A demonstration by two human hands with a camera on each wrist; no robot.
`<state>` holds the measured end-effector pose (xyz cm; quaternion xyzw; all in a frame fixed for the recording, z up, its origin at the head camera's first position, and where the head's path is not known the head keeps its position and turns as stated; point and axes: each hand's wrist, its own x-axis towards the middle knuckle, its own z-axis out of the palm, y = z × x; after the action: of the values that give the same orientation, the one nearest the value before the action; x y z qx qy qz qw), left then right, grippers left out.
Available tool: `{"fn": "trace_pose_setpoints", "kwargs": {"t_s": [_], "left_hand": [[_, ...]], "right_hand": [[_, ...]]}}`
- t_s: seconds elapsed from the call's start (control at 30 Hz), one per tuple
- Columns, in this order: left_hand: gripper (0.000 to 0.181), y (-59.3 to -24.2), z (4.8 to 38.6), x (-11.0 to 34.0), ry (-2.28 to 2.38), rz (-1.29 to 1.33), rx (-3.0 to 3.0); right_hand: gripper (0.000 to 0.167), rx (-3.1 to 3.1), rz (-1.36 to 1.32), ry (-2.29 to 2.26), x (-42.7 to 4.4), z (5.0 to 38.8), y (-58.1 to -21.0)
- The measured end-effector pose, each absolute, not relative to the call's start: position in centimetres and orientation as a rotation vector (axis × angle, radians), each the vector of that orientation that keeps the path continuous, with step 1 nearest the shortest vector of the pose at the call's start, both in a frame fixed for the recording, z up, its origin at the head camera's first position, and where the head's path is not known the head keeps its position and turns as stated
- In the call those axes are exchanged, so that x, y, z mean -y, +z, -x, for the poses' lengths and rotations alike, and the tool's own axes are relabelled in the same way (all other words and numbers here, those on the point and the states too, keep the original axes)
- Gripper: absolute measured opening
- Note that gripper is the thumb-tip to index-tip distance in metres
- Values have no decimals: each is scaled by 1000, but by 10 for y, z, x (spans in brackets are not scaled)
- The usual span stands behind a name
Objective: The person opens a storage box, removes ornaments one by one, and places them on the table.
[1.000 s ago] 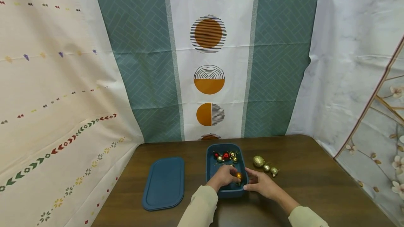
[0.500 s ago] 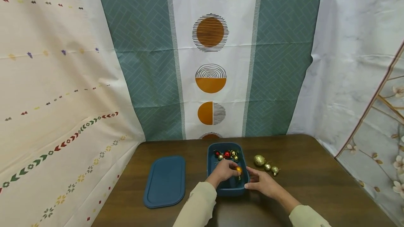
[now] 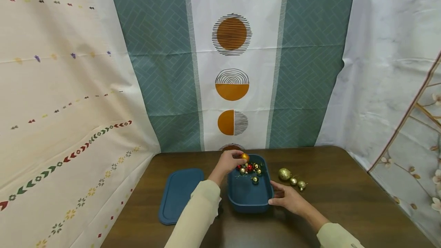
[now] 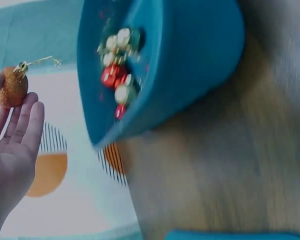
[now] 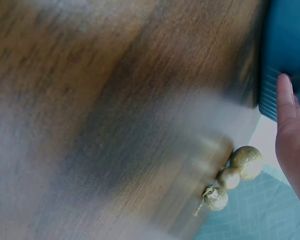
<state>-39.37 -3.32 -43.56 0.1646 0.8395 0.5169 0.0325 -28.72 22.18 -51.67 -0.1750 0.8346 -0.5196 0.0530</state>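
Observation:
My left hand [image 3: 226, 163] pinches an orange glittery bauble [image 4: 12, 89] by thumb and fingers, above the far left end of a blue rectangular box [image 3: 249, 196]. The bauble's gold cap and string stick out in the left wrist view. Inside the box, towards its far end, lie small baubles: a red bauble [image 3: 250, 167], gold ones and a lone gold bauble [image 3: 255, 180] nearer the middle. Against the box's right wall rests my right hand [image 3: 288, 199], its thumb extended along the outside in the right wrist view; its other fingers are mostly hidden there.
Left of the box lies a flat blue lid [image 3: 180, 198] on the brown wooden table [image 3: 337, 202]. To the right, 3 gold baubles sit in a row, the largest gold bauble [image 3: 285, 174] farthest back. Patterned cloths hang behind the table and at both sides.
My left hand has lifted the orange bauble from the near part of the box and carried it away and leftward to above the far end. My right hand stays at the box's right wall.

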Motion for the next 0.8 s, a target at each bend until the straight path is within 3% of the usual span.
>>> {"fn": "trace_pose_setpoints", "kwargs": {"t_s": [0.17,0.43,0.8], "left_hand": [[37,-434,405,64,1686,-423,-2614],[34,-459,407,108,1768,-255,-2729],[35,-510,393,126,1702,-175,-2741]], "right_hand": [[77,-2524,544,-1601,-223,287,-517],[78,-2492,535,-1615,-222,286,-516],[78,-2494,531,-1614,-221,284,-516]]}}
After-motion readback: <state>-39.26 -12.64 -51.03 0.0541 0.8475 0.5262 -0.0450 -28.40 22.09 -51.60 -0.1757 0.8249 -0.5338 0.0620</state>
